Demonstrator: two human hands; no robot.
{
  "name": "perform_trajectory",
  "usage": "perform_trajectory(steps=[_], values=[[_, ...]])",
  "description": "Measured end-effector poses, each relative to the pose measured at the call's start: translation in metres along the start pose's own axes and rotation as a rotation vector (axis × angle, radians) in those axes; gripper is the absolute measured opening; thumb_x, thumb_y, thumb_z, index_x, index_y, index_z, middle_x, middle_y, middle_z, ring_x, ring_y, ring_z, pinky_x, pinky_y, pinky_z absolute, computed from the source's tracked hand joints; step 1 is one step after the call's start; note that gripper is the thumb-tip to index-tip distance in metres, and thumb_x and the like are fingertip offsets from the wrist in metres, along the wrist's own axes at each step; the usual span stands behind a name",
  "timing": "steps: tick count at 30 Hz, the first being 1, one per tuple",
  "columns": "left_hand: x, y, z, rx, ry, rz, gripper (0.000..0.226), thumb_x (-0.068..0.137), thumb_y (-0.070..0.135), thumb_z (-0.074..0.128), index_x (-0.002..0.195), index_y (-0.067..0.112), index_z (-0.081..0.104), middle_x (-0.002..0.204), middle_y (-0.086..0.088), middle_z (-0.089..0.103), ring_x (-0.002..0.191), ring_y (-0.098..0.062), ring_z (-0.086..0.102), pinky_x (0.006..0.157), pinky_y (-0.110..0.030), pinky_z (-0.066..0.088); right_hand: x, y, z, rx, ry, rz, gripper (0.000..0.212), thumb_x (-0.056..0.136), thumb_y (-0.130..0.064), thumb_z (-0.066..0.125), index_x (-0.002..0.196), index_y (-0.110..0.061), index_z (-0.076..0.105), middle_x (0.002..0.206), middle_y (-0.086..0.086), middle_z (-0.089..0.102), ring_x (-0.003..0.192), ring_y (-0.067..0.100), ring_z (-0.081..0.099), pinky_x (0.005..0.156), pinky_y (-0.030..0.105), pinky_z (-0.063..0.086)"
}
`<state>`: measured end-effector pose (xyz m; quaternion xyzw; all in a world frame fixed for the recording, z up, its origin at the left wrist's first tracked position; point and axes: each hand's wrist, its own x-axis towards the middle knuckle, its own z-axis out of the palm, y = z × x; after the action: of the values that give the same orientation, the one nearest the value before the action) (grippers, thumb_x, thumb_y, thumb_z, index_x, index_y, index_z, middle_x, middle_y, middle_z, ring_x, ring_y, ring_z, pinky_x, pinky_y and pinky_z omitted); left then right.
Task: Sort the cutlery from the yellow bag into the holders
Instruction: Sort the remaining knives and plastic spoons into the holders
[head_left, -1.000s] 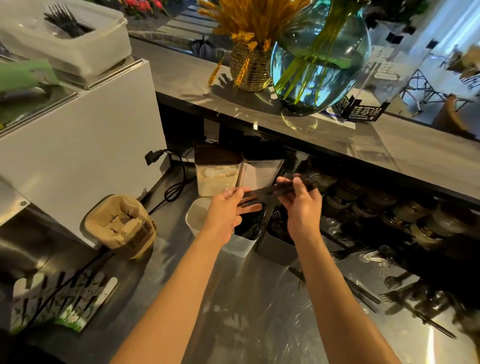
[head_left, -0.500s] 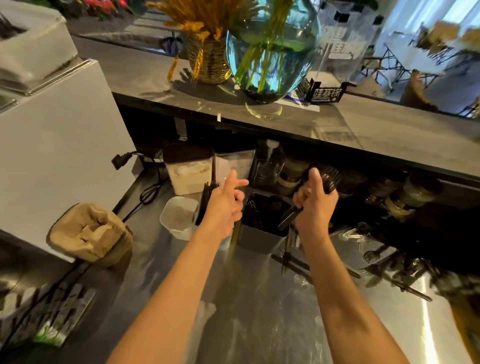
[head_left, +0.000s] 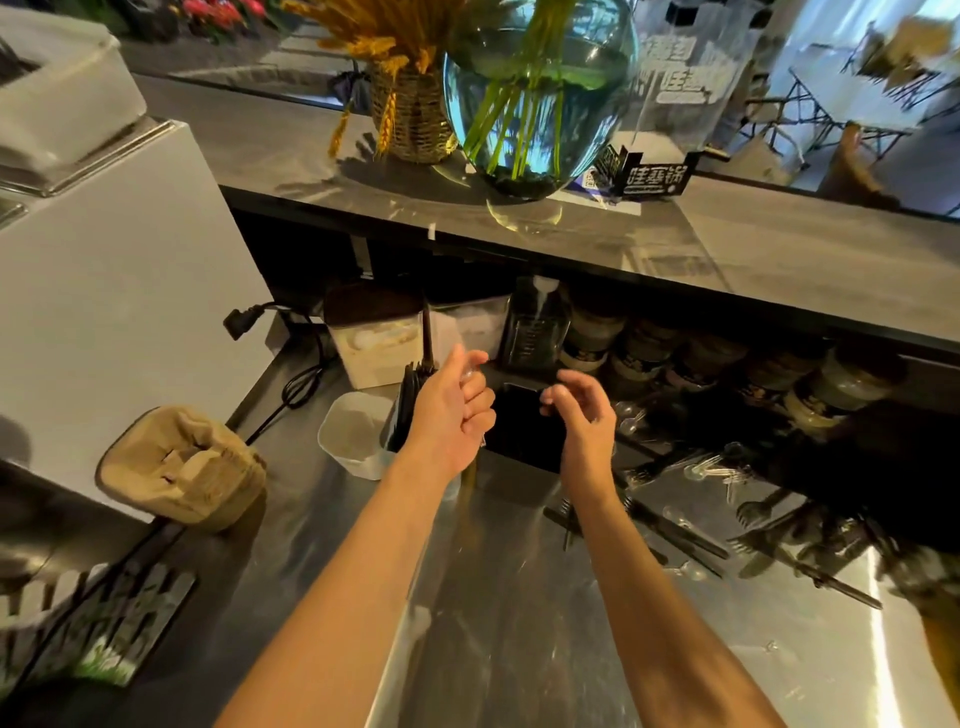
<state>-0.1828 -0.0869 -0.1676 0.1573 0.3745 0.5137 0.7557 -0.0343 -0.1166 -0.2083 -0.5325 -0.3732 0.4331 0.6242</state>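
My left hand (head_left: 451, 410) hovers with loosely curled fingers beside a bunch of black cutlery (head_left: 409, 402) standing upright; the holder under that bunch is hidden by the hand. Just left of it stands a white translucent holder (head_left: 349, 434). My right hand (head_left: 587, 415) hangs with relaxed, bent fingers over a dark rectangular holder (head_left: 511, 441), and nothing shows in its grip. Loose black forks and knives (head_left: 680, 538) and clear plastic spoons (head_left: 719, 472) lie on the steel counter (head_left: 519, 649) to the right. A yellow-brown edge (head_left: 941, 657) shows at far right.
A cardboard cup carrier (head_left: 182, 467) sits at the left by a white appliance (head_left: 114, 312) with a plug and cable (head_left: 291, 364). Boxes (head_left: 371, 345) and jars (head_left: 727, 364) line the back under a shelf that carries a glass vase (head_left: 540, 93).
Both hands held a bundle of black cutlery over the holders. The left stood its pieces by the white holder, the right lowered its pieces at the dark one; both now hold nothing.
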Motion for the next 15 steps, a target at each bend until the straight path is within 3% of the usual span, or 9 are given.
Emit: perform_trajectory(steps=[2,4,7,10,12,15], values=[[0.0,0.002,-0.003,-0.022,-0.033,-0.004,0.04,0.104,0.049,0.039,0.092,0.016,0.058,0.052,0.008,0.027,0.039,-0.004,0.02,0.034,-0.018,0.014,0.002,-0.005,0.001,-0.011,0.006,-0.041,0.022,0.092,-0.02,0.066,0.11,-0.008,0.068,0.096,0.014,0.068,0.09,0.017,0.065,0.082,0.024,0.054],[0.0,0.008,-0.008,-0.032,-0.049,0.0,0.046,0.104,0.052,0.034,0.082,0.018,0.056,0.049,0.008,0.027,0.037,-0.004,0.02,0.033,-0.018,0.015,0.001,-0.008,0.003,-0.063,-0.026,-0.051,0.016,0.098,-0.015,0.062,0.106,-0.006,0.073,0.092,0.008,0.072,0.09,0.011,0.067,0.081,0.021,0.053],[0.001,0.024,-0.023,-0.016,-0.034,0.084,0.045,0.106,0.043,0.031,0.074,0.019,0.051,0.051,0.007,0.028,0.038,-0.006,0.02,0.033,-0.02,0.015,0.0,-0.009,0.011,-0.251,-0.109,-0.062,0.017,0.101,-0.019,0.058,0.106,-0.017,0.075,0.096,-0.007,0.074,0.097,0.003,0.067,0.085,0.019,0.052],[-0.001,0.045,-0.042,0.006,0.024,0.172,0.039,0.104,0.035,0.032,0.073,0.018,0.049,0.052,0.007,0.03,0.041,-0.007,0.021,0.038,-0.021,0.016,-0.003,-0.015,0.029,-0.358,-0.154,-0.184,0.02,0.101,-0.022,0.056,0.114,-0.021,0.073,0.111,-0.007,0.071,0.111,0.007,0.063,0.094,0.025,0.051],[-0.001,0.058,-0.055,0.0,0.068,0.218,0.034,0.101,0.028,0.035,0.074,0.018,0.052,0.053,0.006,0.03,0.045,-0.008,0.02,0.04,-0.022,0.017,-0.007,-0.023,0.049,-0.322,-0.178,-0.235,0.021,0.101,-0.02,0.056,0.114,-0.017,0.073,0.112,-0.004,0.07,0.112,0.011,0.062,0.094,0.025,0.05],[-0.002,0.074,-0.074,0.044,0.161,0.294,0.03,0.09,0.017,0.035,0.064,0.019,0.05,0.054,0.004,0.029,0.049,-0.011,0.018,0.041,-0.023,0.017,-0.017,-0.036,0.082,-0.137,-0.25,-0.14,0.02,0.102,-0.013,0.054,0.108,-0.017,0.073,0.103,-0.008,0.073,0.106,0.006,0.065,0.091,0.02,0.05]])
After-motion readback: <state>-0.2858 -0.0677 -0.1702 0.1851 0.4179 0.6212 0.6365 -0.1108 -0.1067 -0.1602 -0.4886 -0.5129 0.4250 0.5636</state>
